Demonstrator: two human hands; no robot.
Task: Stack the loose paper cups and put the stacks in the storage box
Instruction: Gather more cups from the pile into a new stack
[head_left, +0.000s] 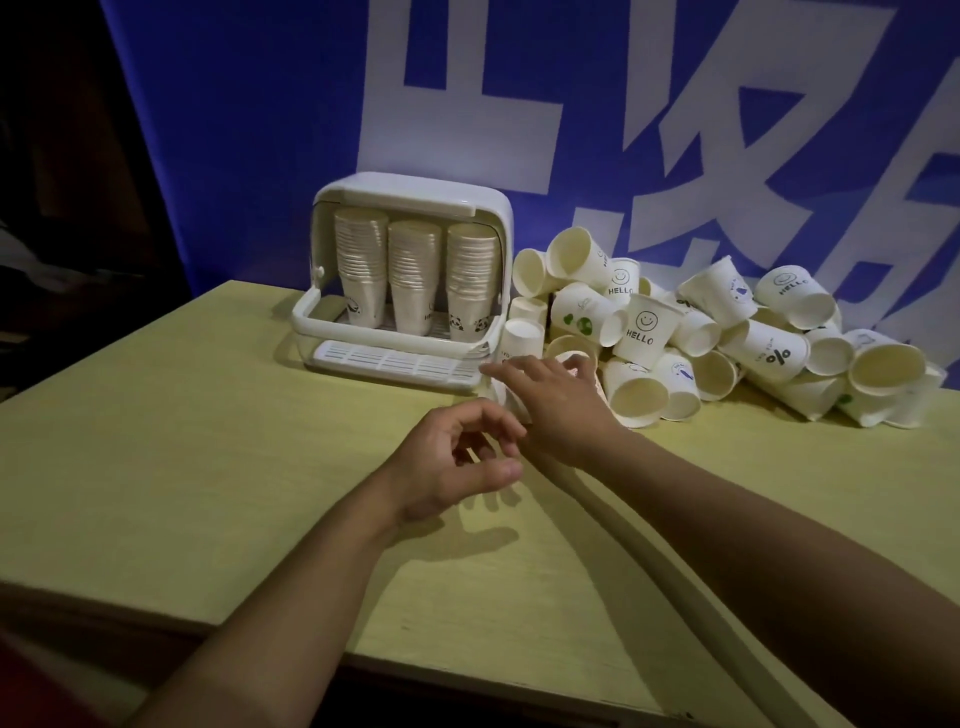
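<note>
A white storage box (485, 218) stands at the back of the table with its lid raised. Inside it are three tall stacks of paper cups (415, 275). To its right lies a heap of loose paper cups (727, 338), several printed "HELLO". My right hand (556, 405) reaches to the near left edge of that heap and wraps over a paper cup (498, 391), which is mostly hidden under my palm and fingers. My left hand (457, 467) hovers just in front of it above the table, fingers loosely curled and holding nothing.
The pale yellow table (208, 441) runs from the box to the near edge (156, 618). A blue banner with large white characters (519, 104) hangs behind the box and the heap. A dark area lies off the table's left side.
</note>
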